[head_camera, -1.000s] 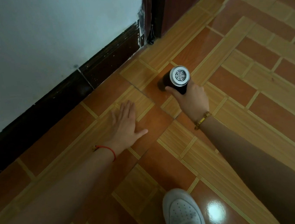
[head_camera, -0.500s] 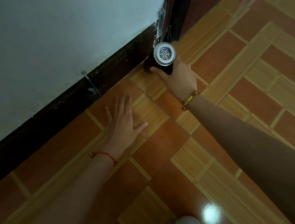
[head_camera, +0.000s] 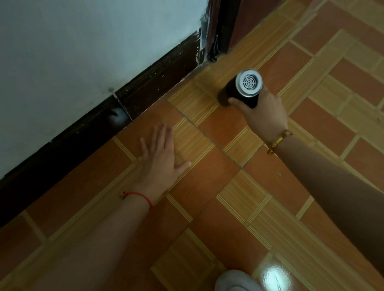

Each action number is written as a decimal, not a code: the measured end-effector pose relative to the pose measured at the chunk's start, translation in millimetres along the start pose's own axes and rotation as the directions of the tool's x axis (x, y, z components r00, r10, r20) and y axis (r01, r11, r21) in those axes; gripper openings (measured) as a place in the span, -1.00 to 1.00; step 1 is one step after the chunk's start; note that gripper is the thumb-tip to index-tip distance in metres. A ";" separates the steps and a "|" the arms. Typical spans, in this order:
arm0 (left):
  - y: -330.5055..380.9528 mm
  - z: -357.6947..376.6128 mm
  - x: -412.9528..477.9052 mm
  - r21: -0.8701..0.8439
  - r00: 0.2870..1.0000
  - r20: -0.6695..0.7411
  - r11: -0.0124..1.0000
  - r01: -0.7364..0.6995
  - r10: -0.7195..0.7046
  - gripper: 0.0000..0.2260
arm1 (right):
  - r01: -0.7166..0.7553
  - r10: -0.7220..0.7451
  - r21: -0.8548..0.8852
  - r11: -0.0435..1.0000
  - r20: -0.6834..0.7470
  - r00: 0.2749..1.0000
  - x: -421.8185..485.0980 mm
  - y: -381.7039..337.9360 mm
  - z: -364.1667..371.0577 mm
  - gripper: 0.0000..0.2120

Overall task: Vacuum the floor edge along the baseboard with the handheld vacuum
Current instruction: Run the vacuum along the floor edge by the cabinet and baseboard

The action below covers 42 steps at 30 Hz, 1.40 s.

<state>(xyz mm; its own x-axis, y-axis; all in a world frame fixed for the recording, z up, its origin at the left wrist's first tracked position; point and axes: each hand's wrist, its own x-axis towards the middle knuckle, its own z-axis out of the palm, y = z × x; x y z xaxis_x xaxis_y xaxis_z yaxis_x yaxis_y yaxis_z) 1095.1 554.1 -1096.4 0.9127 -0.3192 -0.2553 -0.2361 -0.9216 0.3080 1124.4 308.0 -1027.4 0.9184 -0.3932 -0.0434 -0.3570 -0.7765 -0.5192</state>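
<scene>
My right hand grips the black handheld vacuum, whose round silver vent grille faces up at me. Its nozzle end rests on the tiled floor, a short way out from the dark baseboard, close to the corner by the door frame. The nozzle tip itself is hidden under the body. My left hand lies flat on the floor with fingers spread, a little in front of the baseboard and left of the vacuum.
A white wall rises above the baseboard. A dark door frame stands at the top right where the baseboard ends. My white shoe shows at the bottom edge. Glossy orange and tan tiles stretch to the right.
The vacuum went up to the baseboard by the door frame half a second ago, and has now drawn back from it onto the tiles. My left hand stays flat on the floor.
</scene>
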 end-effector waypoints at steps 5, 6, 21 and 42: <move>1.3 7.5 -24.5 0.022 0.999 -0.013 0.998 -0.051 0.052 -0.09 | 0.014 -0.012 -0.060 0.998 0.032 0.999 -42.5 15.1 -9.7 -0.27; 0.0 8.9 -30.2 0.016 0.999 -0.012 0.999 -0.050 0.050 -0.08 | 0.020 -0.017 -0.081 0.997 0.048 0.999 -51.1 15.0 -10.0 -0.26; -58.6 9.3 -129.7 -0.108 0.963 -0.028 0.959 0.264 -0.268 0.09 | 0.417 -0.399 0.012 0.909 0.319 0.860 -139.8 -54.4 42.1 -0.30; -120.3 4.0 -224.7 -0.168 0.805 -0.068 0.802 0.574 -0.590 -0.14 | 0.585 -0.557 0.105 0.804 0.479 0.679 -158.5 -106.4 67.1 -0.33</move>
<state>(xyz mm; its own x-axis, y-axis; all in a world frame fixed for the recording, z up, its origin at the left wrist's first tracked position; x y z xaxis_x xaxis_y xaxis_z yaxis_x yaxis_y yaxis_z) 917.0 735.9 -1079.8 0.8963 0.3019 -0.3248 0.3901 -0.8850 0.2542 1028.3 486.0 -1022.6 0.9037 0.4014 -0.1493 0.2685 -0.8026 -0.5327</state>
